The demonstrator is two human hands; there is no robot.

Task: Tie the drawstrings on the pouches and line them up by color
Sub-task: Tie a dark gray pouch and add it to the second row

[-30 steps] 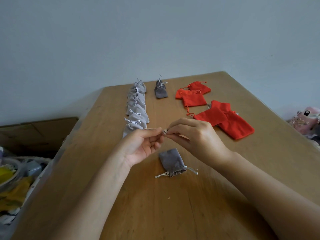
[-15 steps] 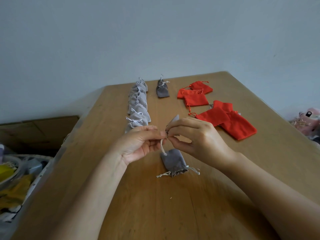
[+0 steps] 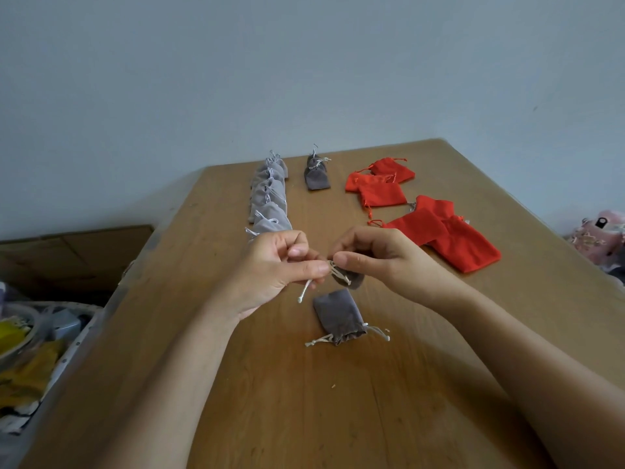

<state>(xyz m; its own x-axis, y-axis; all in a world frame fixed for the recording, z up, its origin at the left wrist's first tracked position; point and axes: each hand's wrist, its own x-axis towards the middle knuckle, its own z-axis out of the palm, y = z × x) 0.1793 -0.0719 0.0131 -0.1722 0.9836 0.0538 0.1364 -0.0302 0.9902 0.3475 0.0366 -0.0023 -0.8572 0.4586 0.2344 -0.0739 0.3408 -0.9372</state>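
**A:** What is being held, and where?

**B:** A held dark grey pouch hangs just above the surface, between the two hands. Its drawstring is pinched by the left hand and by the right hand, with the fingertips almost touching. One loose end hangs below the left hand.

**A:** Which relation is the coming move turned on?

**B:** The knot is judged unfinished, so the cords would be drawn apart sideways, with the pouch hanging beneath. The dark grey line is begun straight ahead, where a tied dark grey pouch is seen near the far edge, well apart from both hands.

**A:** And the one not yet tied?

**B:** An untied dark grey pouch lies just nearer than the hands. Its long axis runs away from the person, with the mouth nearest. Neither hand is clearly closer.

**A:** Counts?

**B:** Three dark grey pouches are counted. The light grey pouches overlap in one row, and about seven are made out. Roughly six red pouches lie overlapped and unaligned to the right.
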